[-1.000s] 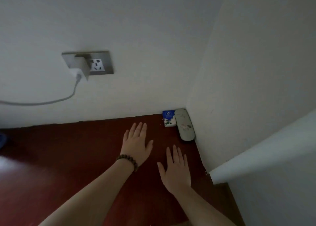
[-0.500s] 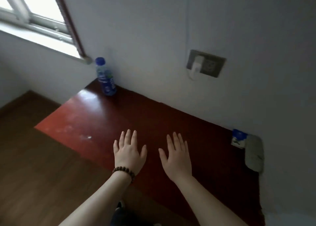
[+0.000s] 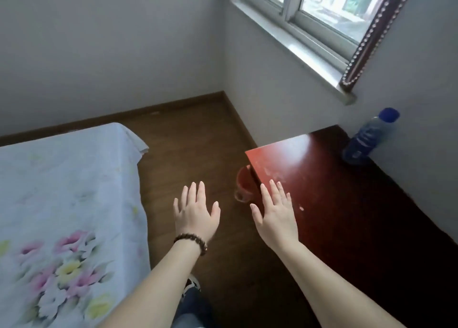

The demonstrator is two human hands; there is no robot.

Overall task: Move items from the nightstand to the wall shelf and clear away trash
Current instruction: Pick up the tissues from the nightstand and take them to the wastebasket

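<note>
- Bedroom corner: pale walls, brown plank floor [image 3: 193,139], window [image 3: 329,8] at upper right with a beaded curtain edge [image 3: 366,37] hanging down its side.
- Tabletop [image 3: 352,203]: the nightstand's dark red glossy top, at right, set against the wall under the window; its near corner juts toward the floor.
- Water bottle [image 3: 369,136]: count one. Clear, blue cap and blue label, upright at the far back of the tabletop, touching or just beside the wall. It is the only sizeable item in view on the surface.
- White speck [image 3: 301,208]: count one, small, on the tabletop just beside the right hand; possibly a scrap of trash, too small to tell.
- Red container [image 3: 244,186]: count one, on the floor beside the nightstand's corner, partly hidden by it; probably a bin.
- Bed [image 3: 67,203]: count one, at left, floral sheet, nothing of the task seen on it.
- Left hand [image 3: 195,213]: count one, beaded bracelet [image 3: 192,242] at the wrist. Grip flat and fully spread, holding nothing, over the floor.
- Right hand [image 3: 276,215]: count one. Grip likewise flat and spread, empty, over the tabletop's near edge.
- Wall shelf: not in view.
- Step in hand, as judged: locating what to carry, nothing yet taken.
- Handling advice: reach the right hand across to the bottle, well apart from it now; wrap the body low around the label and lift straight up, since a tall light bottle tips if nudged at the cap. Pinch the speck separately and drop it in the red container if that proves a bin.
</note>
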